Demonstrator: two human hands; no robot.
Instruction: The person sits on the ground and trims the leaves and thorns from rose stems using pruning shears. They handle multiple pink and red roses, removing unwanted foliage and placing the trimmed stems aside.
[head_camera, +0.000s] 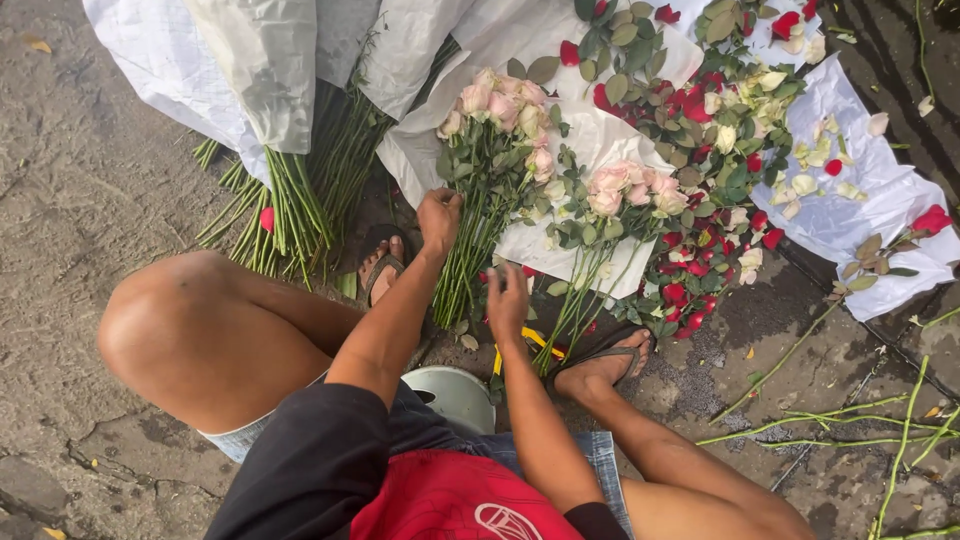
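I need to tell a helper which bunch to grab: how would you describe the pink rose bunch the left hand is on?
Start at the white paper spread on the ground. The pink rose bunch lies along its left edge, stems under the left hand. The neighbouring pink bunch lies right of it, on the paper.

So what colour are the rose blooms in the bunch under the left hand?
Pale pink roses on green stems, clearest in the head view; the left hand rests on the stems.
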